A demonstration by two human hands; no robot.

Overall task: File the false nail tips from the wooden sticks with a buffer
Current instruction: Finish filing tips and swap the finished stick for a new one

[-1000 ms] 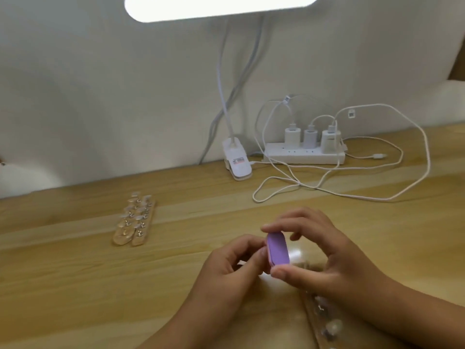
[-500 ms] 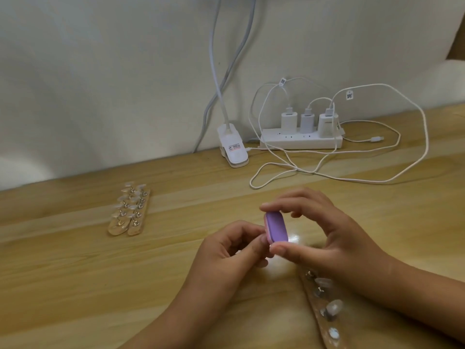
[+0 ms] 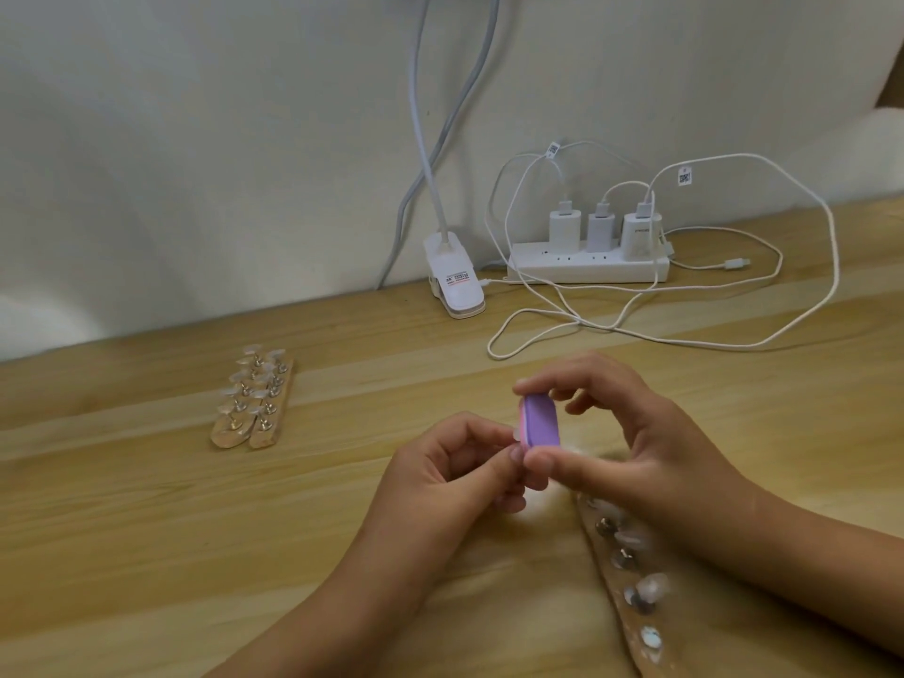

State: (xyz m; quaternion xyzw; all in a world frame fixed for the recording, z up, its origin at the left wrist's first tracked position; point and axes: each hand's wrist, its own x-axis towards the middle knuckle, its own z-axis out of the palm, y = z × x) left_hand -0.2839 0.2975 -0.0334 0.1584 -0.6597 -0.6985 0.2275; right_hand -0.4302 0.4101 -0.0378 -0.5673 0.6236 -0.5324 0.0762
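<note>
in the right hand (image 3: 650, 447) a purple buffer (image 3: 540, 425) is being pinched end to end. a barely seen false nail tip (image 3: 515, 434) is being pinched against its edge by the left hand (image 3: 455, 472). short, light strokes are likely being called for. a wooden stick (image 3: 631, 579) is lying near the right wrist on the worktop (image 3: 146, 555).

Near the middle of the tabletop (image 3: 146, 555), the right grip (image 3: 650, 447) pinches a purple buffer (image 3: 540, 425) upright between thumb and forefinger. The left grip (image 3: 440, 477) pinches a small pale nail tip (image 3: 515, 434) against the buffer's left face. One wooden stick (image 3: 631, 604) with nail tips runs toward the front edge beneath the right forearm. A pair of sticks (image 3: 254, 403) lies left of centre. A power strip (image 3: 587, 269), a lamp clip (image 3: 455, 281) and white cables (image 3: 734, 342) sit along the back edge.
</note>
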